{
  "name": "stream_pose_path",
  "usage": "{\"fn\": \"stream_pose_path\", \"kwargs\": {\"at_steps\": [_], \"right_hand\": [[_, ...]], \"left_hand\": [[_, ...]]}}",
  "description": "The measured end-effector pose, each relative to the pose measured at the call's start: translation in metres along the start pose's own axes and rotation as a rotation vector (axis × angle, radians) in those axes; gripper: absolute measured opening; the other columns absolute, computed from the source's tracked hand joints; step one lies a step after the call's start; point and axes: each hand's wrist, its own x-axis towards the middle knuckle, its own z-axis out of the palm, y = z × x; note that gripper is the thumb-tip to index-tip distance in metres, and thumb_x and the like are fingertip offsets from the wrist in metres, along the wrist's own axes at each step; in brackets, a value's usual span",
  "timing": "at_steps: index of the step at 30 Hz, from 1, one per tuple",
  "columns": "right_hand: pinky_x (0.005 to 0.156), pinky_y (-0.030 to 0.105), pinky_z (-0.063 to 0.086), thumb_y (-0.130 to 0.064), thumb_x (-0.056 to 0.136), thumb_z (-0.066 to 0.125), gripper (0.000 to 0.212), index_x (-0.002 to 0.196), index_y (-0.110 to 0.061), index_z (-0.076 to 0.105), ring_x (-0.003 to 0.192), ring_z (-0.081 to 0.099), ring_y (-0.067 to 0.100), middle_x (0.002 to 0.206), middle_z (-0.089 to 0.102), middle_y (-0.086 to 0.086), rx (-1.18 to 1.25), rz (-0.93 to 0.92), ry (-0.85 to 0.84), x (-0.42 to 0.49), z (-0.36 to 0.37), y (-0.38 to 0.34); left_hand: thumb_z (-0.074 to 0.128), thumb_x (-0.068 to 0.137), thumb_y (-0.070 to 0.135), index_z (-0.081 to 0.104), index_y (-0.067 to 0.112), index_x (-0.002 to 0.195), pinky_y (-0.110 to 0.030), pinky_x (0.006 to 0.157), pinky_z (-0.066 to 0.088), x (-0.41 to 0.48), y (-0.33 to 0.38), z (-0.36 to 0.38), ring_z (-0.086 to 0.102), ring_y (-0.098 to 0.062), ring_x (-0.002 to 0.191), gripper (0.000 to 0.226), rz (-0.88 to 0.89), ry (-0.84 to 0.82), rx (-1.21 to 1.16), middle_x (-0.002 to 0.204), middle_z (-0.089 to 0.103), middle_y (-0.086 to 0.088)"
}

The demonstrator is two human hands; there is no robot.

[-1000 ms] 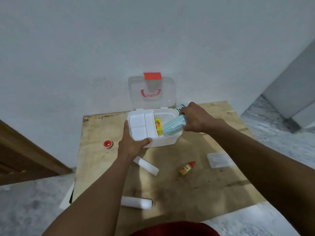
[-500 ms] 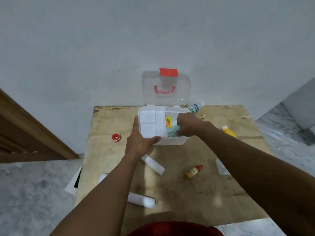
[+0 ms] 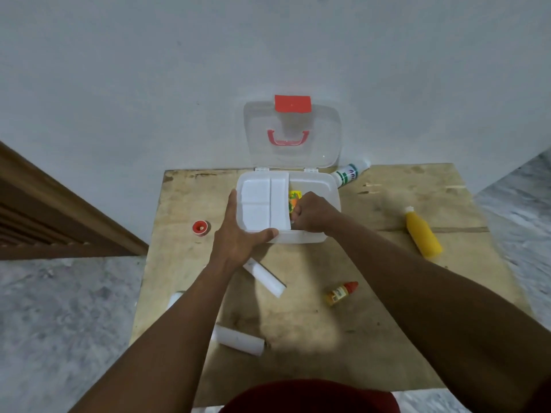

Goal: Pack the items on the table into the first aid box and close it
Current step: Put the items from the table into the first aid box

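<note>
The white first aid box (image 3: 329, 186) stands open at the back of the wooden table (image 3: 387, 329), its clear lid (image 3: 322, 135) with a red latch leaning on the wall. My left hand (image 3: 238, 236) grips the box's front left corner beside the white divided tray (image 3: 264, 204). My right hand (image 3: 313, 213) is down in the right compartment, fingers curled on a teal pack of which only a sliver (image 3: 293, 222) shows. A yellow packet (image 3: 294, 197) lies next to it inside.
Loose on the table: a small red round container (image 3: 200, 227), a white carton (image 3: 264, 278), a white roll (image 3: 238, 342), a small red-capped yellow bottle (image 3: 341, 293), a larger yellow bottle (image 3: 422, 234), a green-labelled white bottle (image 3: 348, 173) behind the box.
My right hand has carried the teal pack from above the box's right edge down into the right compartment. My left hand has kept its grip on the box.
</note>
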Motion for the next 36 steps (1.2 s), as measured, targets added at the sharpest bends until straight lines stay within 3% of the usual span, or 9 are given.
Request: {"fn": "stream_pose_path", "kwargs": {"at_steps": [3, 8, 10, 14, 17, 20, 26, 30, 36], "right_hand": [[0.077, 0.038, 0.051, -0.017, 0.084, 0.067, 0.022, 0.071, -0.005, 0.054, 0.081, 0.058, 0.029, 0.074, 0.054, 0.008, -0.006, 0.021, 0.026, 0.002, 0.002, 0.000], [0.061, 0.029, 0.037, -0.016, 0.087, 0.062, 0.017, 0.078, -0.010, 0.048, 0.076, 0.052, 0.024, 0.070, 0.048, 0.003, 0.039, 0.078, 0.129, 0.004, 0.008, 0.000], [0.066, 0.031, 0.039, -0.018, 0.089, 0.062, 0.013, 0.091, -0.010, 0.053, 0.080, 0.055, 0.024, 0.083, 0.056, 0.007, 0.026, 0.089, 0.152, 0.003, 0.009, -0.002], [0.073, 0.031, 0.041, -0.019, 0.089, 0.065, 0.029, 0.111, -0.002, 0.057, 0.097, 0.062, 0.029, 0.104, 0.064, 0.014, 0.001, 0.069, 0.164, 0.000, 0.012, -0.005], [0.073, 0.033, 0.046, -0.018, 0.087, 0.065, 0.028, 0.106, 0.002, 0.063, 0.091, 0.061, 0.029, 0.098, 0.064, 0.015, -0.005, 0.042, 0.129, -0.007, 0.007, -0.007], [0.086, 0.042, 0.055, -0.010, 0.082, 0.065, 0.021, 0.097, 0.003, 0.071, 0.094, 0.065, 0.032, 0.099, 0.070, 0.016, 0.039, -0.002, 0.147, -0.016, 0.002, -0.007], [0.090, 0.038, 0.050, -0.007, 0.086, 0.058, 0.022, 0.104, -0.001, 0.069, 0.105, 0.062, 0.036, 0.113, 0.067, 0.016, 0.003, -0.032, 0.337, -0.052, 0.004, -0.002], [0.090, 0.033, 0.045, -0.011, 0.087, 0.061, 0.023, 0.108, -0.008, 0.070, 0.108, 0.062, 0.031, 0.115, 0.069, 0.012, 0.052, -0.035, 0.491, -0.078, 0.011, 0.006], [0.090, 0.034, 0.045, -0.013, 0.090, 0.058, 0.026, 0.113, -0.010, 0.068, 0.108, 0.059, 0.031, 0.114, 0.064, 0.015, 0.009, 0.023, 0.581, -0.118, 0.019, 0.034]], "left_hand": [[0.084, 0.061, 0.044, 0.029, 0.041, 0.144, -0.049, 0.094, 0.052, -0.001, 0.001, 0.000, 0.054, -0.015, 0.119, 0.100, 0.003, 0.003, -0.013, 0.130, 0.054, 0.019], [0.084, 0.061, 0.043, 0.031, 0.040, 0.143, -0.048, 0.093, 0.053, -0.001, 0.002, 0.001, 0.055, -0.014, 0.117, 0.098, 0.013, 0.010, -0.010, 0.128, 0.056, 0.018], [0.083, 0.061, 0.044, 0.031, 0.040, 0.144, -0.047, 0.093, 0.053, -0.001, 0.002, 0.002, 0.055, -0.015, 0.117, 0.098, 0.012, 0.008, -0.004, 0.128, 0.056, 0.017], [0.082, 0.059, 0.052, 0.027, 0.041, 0.145, -0.048, 0.091, 0.054, -0.002, 0.001, 0.001, 0.057, -0.018, 0.115, 0.103, -0.019, 0.006, 0.023, 0.129, 0.056, 0.015], [0.082, 0.058, 0.056, 0.022, 0.042, 0.148, -0.048, 0.093, 0.053, -0.001, 0.001, 0.000, 0.056, -0.022, 0.118, 0.110, -0.041, -0.004, 0.050, 0.133, 0.055, 0.011], [0.082, 0.057, 0.058, 0.021, 0.044, 0.147, -0.049, 0.094, 0.053, -0.001, 0.001, -0.001, 0.055, -0.024, 0.118, 0.110, -0.056, -0.015, 0.057, 0.133, 0.055, 0.010], [0.078, 0.055, 0.068, 0.012, 0.045, 0.149, -0.052, 0.097, 0.050, 0.001, -0.001, -0.005, 0.055, -0.032, 0.122, 0.117, -0.072, -0.052, 0.107, 0.137, 0.055, 0.000], [0.077, 0.061, 0.067, 0.005, 0.044, 0.151, -0.052, 0.099, 0.049, -0.004, 0.003, -0.005, 0.055, -0.037, 0.122, 0.118, -0.069, -0.053, 0.159, 0.140, 0.055, -0.006], [0.078, 0.065, 0.065, -0.002, 0.037, 0.154, -0.053, 0.103, 0.044, -0.009, 0.006, -0.005, 0.050, -0.041, 0.128, 0.123, -0.053, -0.071, 0.188, 0.149, 0.047, -0.007]]}}
